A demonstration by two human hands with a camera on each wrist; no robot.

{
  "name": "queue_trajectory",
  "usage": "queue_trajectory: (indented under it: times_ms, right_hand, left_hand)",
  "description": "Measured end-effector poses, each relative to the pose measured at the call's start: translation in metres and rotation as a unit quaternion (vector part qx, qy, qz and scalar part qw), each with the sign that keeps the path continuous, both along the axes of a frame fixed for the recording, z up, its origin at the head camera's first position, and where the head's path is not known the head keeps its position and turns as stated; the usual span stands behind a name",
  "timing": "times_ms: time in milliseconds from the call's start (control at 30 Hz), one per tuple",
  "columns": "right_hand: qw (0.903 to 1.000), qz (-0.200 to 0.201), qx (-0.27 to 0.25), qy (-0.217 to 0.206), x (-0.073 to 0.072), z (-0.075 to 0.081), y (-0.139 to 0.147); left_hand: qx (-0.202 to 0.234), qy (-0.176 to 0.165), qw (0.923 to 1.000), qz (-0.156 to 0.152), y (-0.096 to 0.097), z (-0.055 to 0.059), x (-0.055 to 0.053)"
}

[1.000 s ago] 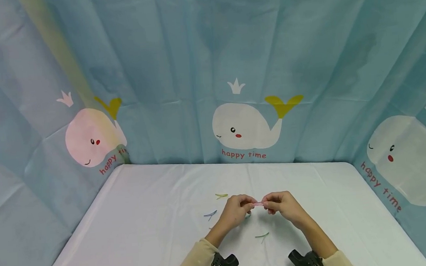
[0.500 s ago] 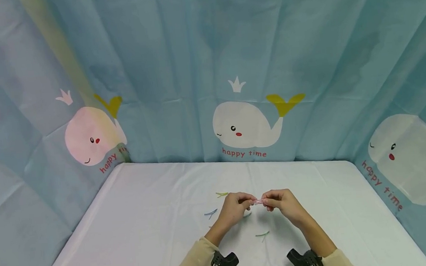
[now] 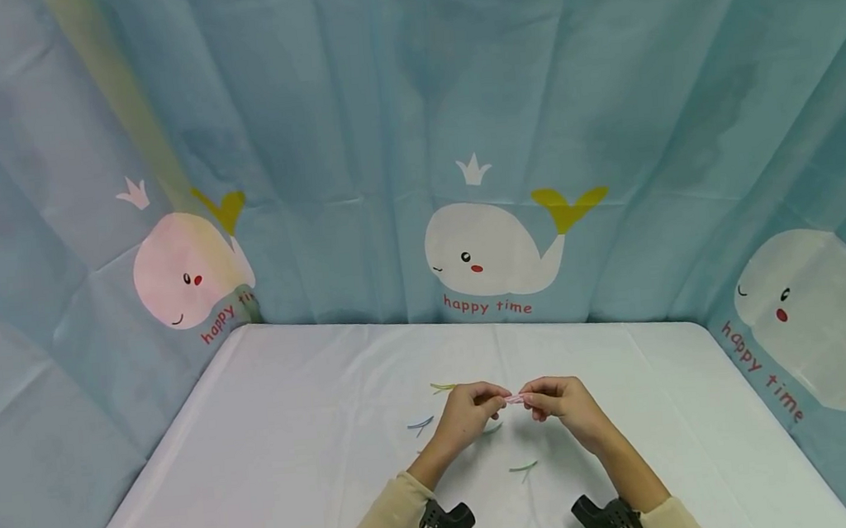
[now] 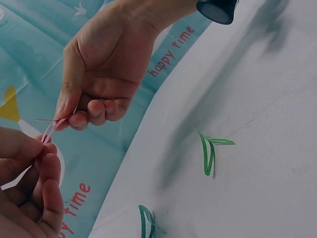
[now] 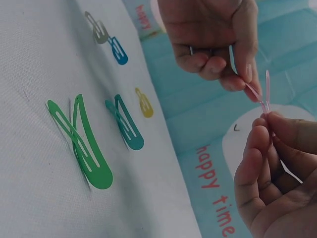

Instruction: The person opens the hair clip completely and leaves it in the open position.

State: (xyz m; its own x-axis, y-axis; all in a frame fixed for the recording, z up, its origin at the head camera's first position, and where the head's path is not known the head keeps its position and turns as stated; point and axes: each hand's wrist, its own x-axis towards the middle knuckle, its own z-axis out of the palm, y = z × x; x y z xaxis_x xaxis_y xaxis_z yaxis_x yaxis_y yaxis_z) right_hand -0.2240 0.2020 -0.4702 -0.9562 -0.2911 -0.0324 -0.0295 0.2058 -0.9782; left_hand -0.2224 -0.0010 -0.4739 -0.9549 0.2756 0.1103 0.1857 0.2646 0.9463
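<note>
Above the table, both hands share a small pink snap hair clip [image 3: 514, 399]. My left hand [image 3: 465, 416] pinches one end between thumb and forefinger, and my right hand [image 3: 564, 406] pinches the other. Seen from the right wrist, the thin arms of the pink clip [image 5: 267, 94] stand apart, with its lower end inside the right fingers [image 5: 257, 141]. The fingertips cover both ends. On the cloth below lie a green snap clip [image 5: 102, 176] and a teal one [image 5: 134, 142], each with its parts spread.
Farther left on the white tablecloth [image 3: 298, 473] lie yellow [image 5: 145, 106], blue [image 5: 121, 55] and grey [image 5: 101, 35] clips. The left forearm mostly hides the grey one in the head view. A blue whale-print curtain [image 3: 362, 244] stands behind the table.
Both hands stay almost in place, still pinching the pink clip. Its thin lines between the fingers look less parallel than a second ago. The clips on the table have not moved.
</note>
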Motion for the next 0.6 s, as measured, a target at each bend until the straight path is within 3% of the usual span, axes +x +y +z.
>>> queue_trajectory:
  times_ms: [600]
  right_hand:
    - [0.9999,0.008,0.004,-0.010,-0.0013,-0.0012,0.0012]
  left_hand:
    - [0.000,0.000,1.0000,-0.003,-0.0018,0.0005,0.0004]
